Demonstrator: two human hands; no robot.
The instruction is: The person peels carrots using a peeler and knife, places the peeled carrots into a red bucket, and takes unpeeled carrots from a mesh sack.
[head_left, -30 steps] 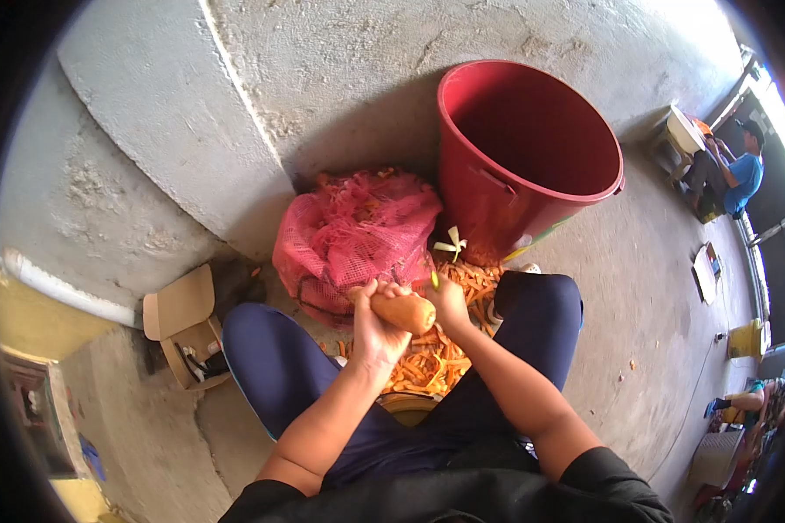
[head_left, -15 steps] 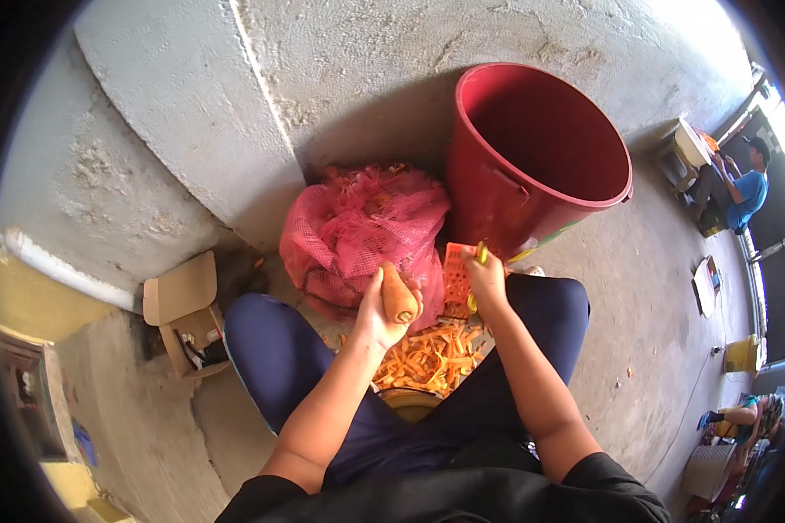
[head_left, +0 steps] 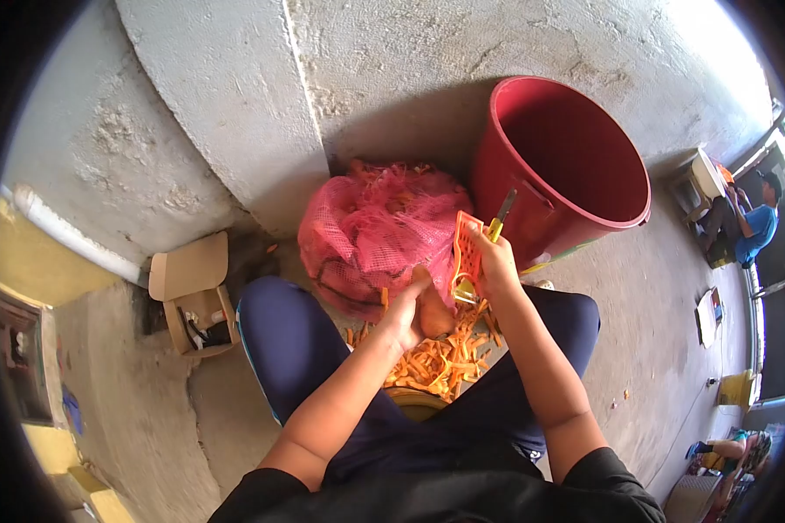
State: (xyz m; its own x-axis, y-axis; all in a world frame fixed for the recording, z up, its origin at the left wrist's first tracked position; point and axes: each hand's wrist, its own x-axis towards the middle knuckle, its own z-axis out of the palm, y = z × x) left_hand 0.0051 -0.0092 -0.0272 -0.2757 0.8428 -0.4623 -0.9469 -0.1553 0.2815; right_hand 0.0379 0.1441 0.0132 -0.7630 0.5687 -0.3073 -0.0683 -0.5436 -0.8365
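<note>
My left hand [head_left: 403, 315] is wrapped round a carrot [head_left: 435, 315] above a heap of orange peelings [head_left: 445, 362] between my knees. To its right, my right hand [head_left: 495, 260] grips an orange perforated peeler [head_left: 466, 253] and a yellow-handled knife [head_left: 500, 218], whose blade points up and away. The peeler's lower end is close to the carrot, with a small gap between them. Behind both hands sits a pink mesh sack [head_left: 384, 231].
A tall red bucket [head_left: 576, 213] stands behind my right hand against the rough wall. An opened cardboard box [head_left: 202, 322] lies on the floor at left. At far right a person in blue [head_left: 756, 228] sits near a white basin [head_left: 708, 173]; another person's leg [head_left: 726, 448] shows lower down.
My left hand has lowered the carrot toward the peelings and tilted it. The knife blade has come into view above my right hand. The whole scene has shifted rightward in view.
</note>
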